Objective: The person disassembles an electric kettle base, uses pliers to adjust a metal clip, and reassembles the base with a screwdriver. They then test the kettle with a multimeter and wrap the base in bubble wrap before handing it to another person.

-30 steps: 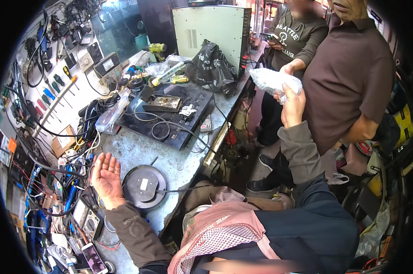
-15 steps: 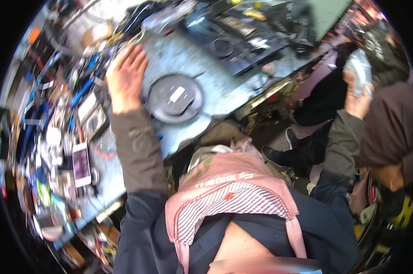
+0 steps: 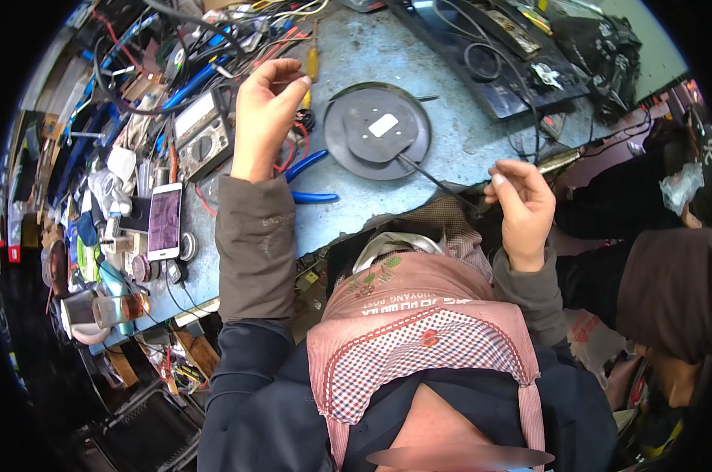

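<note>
My left hand [image 3: 265, 114] is raised over the bench's left part, thumb and loosely bent fingers apart, with nothing visible in it. Close by its fingertips lies a screwdriver with a yellow handle [image 3: 313, 65]. To its right rests a round black disc-shaped device [image 3: 348, 145] with a white label; a black cable [image 3: 435, 179] runs from it over the bench's front edge. Blue-handled pliers [image 3: 313, 197] lie partly hidden behind my left sleeve. My right hand [image 3: 525, 211] hovers off the front edge, fingers loosely curled and thumb apart, showing nothing held.
A multimeter [image 3: 206, 141], a white phone [image 3: 165, 222] and heaped tools and wires crowd the left side. A flat black panel [image 3: 498, 71] and a black plastic bag [image 3: 600, 59] lie at the back right. Another person with a clear plastic bundle [image 3: 681, 187] is at the right.
My right hand has let go of the clear plastic bundle and moved left toward the bench. The bundle is now farther right, by the other person. My left hand's fingers have bent.
</note>
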The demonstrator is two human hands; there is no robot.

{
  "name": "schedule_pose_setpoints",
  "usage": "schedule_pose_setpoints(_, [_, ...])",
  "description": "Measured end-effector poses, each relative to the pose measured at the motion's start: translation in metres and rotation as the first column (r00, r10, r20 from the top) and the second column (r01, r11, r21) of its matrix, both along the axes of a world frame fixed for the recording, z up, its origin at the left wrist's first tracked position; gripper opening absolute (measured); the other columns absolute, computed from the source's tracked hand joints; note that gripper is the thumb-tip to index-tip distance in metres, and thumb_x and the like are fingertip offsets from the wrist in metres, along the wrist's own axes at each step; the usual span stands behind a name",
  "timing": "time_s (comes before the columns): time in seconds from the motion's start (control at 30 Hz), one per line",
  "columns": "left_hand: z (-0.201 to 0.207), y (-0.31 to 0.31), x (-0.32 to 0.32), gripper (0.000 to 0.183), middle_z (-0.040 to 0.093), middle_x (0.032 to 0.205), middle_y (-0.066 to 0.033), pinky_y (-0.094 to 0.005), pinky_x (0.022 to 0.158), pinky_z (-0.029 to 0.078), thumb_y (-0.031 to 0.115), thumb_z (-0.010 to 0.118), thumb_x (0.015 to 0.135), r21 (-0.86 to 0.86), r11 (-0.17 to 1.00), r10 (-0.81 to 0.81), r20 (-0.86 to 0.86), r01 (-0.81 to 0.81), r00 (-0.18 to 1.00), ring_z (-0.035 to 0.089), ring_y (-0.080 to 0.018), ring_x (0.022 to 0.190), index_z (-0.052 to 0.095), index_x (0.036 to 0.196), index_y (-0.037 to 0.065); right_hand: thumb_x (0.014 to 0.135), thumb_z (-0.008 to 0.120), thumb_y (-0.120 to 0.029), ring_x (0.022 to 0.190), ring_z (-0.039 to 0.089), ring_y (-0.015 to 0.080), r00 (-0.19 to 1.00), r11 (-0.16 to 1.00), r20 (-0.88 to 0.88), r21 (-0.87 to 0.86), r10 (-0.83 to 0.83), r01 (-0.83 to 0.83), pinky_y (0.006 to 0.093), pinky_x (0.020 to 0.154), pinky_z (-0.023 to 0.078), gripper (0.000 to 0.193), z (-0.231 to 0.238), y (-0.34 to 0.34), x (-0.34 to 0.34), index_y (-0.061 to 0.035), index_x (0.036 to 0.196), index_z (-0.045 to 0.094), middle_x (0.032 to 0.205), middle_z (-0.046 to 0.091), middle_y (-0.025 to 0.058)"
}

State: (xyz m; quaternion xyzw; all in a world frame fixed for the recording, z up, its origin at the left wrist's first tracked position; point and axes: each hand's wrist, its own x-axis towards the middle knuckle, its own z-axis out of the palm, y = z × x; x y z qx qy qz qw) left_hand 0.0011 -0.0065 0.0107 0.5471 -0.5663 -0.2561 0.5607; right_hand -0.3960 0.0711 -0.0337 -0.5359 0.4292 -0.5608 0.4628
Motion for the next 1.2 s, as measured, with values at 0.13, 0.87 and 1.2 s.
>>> schedule_pose_setpoints(0.13, [0.006,0.005,0.042,0.029,0.078,0.106,-0.0011,-0.0246,0.074,0.051,0.018,0.080,0.101,0.018,0.985,0.175,-0.122,-0.174,0.977,0.069,-0.0080,0.087,0.078,0.126,0.003,0.104,0.071,0.000,0.084,0.069,0.0092,0.963,0.972,-0.133,0.027,0.233,-0.232,0.0249,0.074,0.054,0.022,0.047,-0.033,0.042,0.0041,0.125,0.074,0.102,0.076,0.0044])
schedule_pose_setpoints(0.87, [0.031,0.012,0.019,0.046,0.077,0.100,-0.0062,-0.0293,0.076,0.056,0.027,0.084,0.098,0.252,0.966,-0.062,0.007,0.058,0.998,0.068,-0.0124,0.087,0.075,0.130,-0.005,0.082,0.067,0.006,0.109,0.071,0.0433,0.089,0.754,-0.996,-0.063,-0.006,-0.654,0.0500,0.094,0.058,0.039,0.050,-0.189,0.098,-0.0041,0.119,0.077,0.107,0.073,0.0214])
schedule_pose_setpoints(1.2, [-0.005,0.008,-0.008,0.061,0.076,0.105,-0.0165,-0.0356,0.071,0.058,0.032,0.092,0.090,0.346,0.914,-0.292,0.196,0.213,0.936,0.073,-0.0199,0.083,0.073,0.129,-0.011,0.089,0.073,-0.006,0.097,0.071,0.0412,0.280,0.709,-0.945,-0.315,-0.171,-0.631,0.0503,0.083,0.058,0.013,0.025,-0.177,0.104,-0.0016,0.101,0.069,0.097,0.072,0.0169])
